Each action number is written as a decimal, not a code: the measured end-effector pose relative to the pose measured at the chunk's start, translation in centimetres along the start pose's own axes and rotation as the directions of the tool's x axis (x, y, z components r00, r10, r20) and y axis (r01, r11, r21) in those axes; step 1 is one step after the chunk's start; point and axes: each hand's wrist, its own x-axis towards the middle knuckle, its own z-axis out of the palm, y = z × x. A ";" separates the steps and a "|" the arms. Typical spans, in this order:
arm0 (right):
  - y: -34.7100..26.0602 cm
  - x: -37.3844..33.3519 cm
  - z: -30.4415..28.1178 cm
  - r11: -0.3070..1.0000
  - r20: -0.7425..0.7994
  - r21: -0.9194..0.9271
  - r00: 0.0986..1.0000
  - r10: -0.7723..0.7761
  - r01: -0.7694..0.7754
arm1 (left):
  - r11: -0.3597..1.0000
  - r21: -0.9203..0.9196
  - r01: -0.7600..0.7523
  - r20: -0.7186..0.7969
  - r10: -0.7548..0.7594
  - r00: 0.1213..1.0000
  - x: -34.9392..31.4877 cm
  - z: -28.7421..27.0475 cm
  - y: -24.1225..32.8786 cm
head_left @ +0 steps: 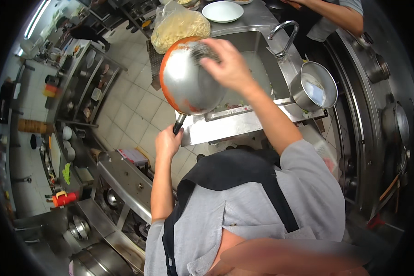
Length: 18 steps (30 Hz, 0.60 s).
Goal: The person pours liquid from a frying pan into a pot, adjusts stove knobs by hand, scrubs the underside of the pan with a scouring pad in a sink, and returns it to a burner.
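Note:
A metal frying pan (181, 76) with orange-red residue round its edge is held tilted over the left side of the sink (216, 117). My left hand (169, 141) is closed round its black handle (179, 124). On the pan's shiny face, near the top, my right hand (230, 64) presses a dark, wiry scrubber (203, 53); motion blurs both a little. Food scraps lie in the sink behind the pan.
Beyond the pan sit a plastic bag of pale strips (181, 26) and a white plate (222, 12). A curved faucet (290, 34) rises at the sink's right, near a steel pot (302, 94). Another person's arm (333, 13) shows at far right.

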 end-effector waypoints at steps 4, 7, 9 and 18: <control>6.0 3.7 0.1 0.986 -0.094 -0.086 0.987 0.132 -0.140 | 0.996 0.081 -0.022 -0.036 0.025 0.999 -0.5 0.0 0.9; 6.9 4.3 0.5 0.959 -0.058 -0.086 0.962 0.265 -0.269 | 0.993 0.114 -0.022 -0.036 0.027 0.999 -1.4 0.5 -0.1; 2.4 1.9 2.3 0.993 -0.038 -0.112 0.998 -0.046 0.042 | 0.994 0.112 -0.015 -0.056 0.022 0.998 -1.3 0.6 -0.4; 0.1 0.1 3.6 0.951 0.000 -0.244 0.980 -0.197 0.191 | 0.988 0.151 -0.023 -0.029 0.027 0.999 -2.1 0.4 1.0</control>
